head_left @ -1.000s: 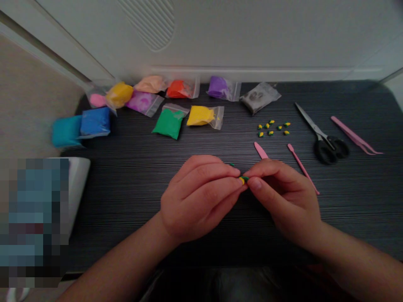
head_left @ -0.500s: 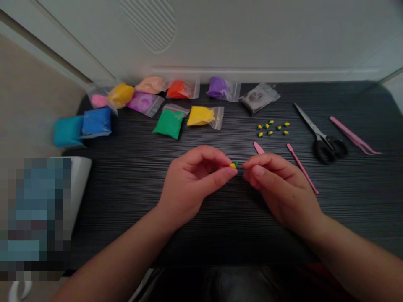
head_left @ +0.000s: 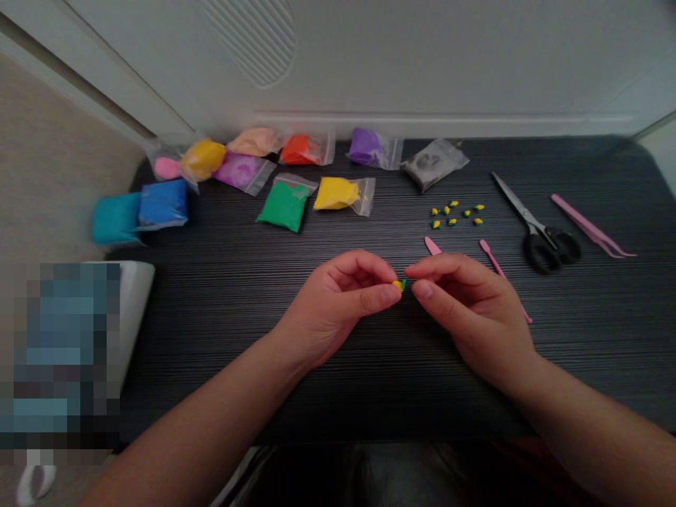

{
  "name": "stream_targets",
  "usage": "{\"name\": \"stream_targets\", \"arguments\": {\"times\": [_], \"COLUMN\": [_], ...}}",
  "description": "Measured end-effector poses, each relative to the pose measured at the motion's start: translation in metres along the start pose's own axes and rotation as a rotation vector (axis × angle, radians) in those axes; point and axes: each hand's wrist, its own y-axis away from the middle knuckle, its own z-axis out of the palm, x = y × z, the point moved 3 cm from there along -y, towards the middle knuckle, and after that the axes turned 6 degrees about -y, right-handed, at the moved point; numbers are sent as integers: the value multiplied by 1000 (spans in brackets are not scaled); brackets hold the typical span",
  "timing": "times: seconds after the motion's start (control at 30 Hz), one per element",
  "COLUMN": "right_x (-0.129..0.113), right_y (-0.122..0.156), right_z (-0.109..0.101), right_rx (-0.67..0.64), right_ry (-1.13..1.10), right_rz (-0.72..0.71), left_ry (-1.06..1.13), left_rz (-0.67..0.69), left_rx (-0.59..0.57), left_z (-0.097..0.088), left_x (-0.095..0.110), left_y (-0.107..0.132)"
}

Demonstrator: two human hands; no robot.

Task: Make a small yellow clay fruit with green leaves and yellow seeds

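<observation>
Dark, finely striped table stands before a pale panel in the head view. The left hand pinches one small yellow-and-green piece between thumb and fingers. The right hand has thumb and forefinger slightly parted, just beside the green end; whether they touch it, I cannot tell. Beyond this hand lie eight similar pieces; farther right are black-handled scissors and pink tweezers. Beyond the left hand lie a green bag and a yellow bag.
</observation>
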Motion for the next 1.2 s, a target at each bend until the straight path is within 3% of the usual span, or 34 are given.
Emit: {"name": "stream_targets", "arguments": {"times": [0.4,0.87,1.2], "right_x": [-8,-7,-6], "right_y": [-6,-7,-6], "right_z": [-7,-7,-7], "right_rx": [-102,-121,-100], "right_ry": [255,312,317], "right_rz": [-243,-256,-245], "left_ry": [-51,-50,-49], "left_rz": [-62,-94,-103], "left_rx": [-19,-13,59], "left_z": [0,0,-4], "left_x": [0,1,2], "left_y": [0,-1,-3]}}
